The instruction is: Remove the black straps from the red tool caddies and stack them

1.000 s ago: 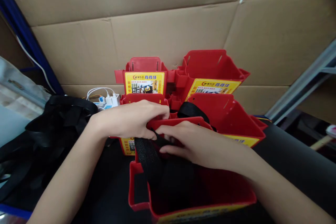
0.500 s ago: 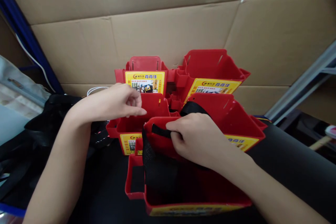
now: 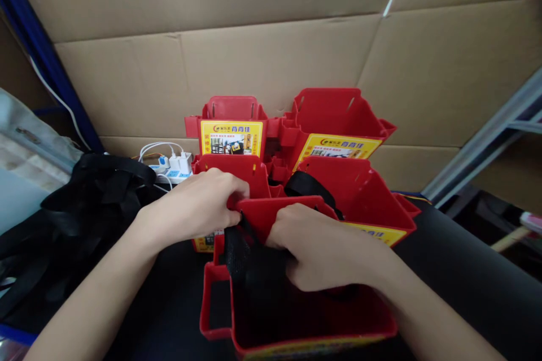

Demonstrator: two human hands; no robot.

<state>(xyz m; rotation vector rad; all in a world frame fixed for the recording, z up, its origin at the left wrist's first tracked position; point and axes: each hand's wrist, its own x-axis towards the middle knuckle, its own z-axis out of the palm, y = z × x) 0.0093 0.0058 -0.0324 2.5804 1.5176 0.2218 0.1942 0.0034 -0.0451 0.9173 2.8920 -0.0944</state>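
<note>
Nearest me stands a red plastic box with a yellow label and an open side loop. A black webbing strap passes by the upper left of its back wall and hangs inside. My left hand is closed at the back wall's top left corner, thumb in front by the strap; what its fingers hold behind the wall is hidden. My right hand is closed inside the box against the back wall, gripping the strap. Another black strap loops out of the box behind.
Several more red boxes with yellow labels stand behind, before a cardboard wall. Black straps are heaped at left, near a white power strip with plugs. A metal frame post rises at right.
My left hand has come down and right onto the near box's back wall. My right hand has moved lower into the box, drawing the strap end down with it.
</note>
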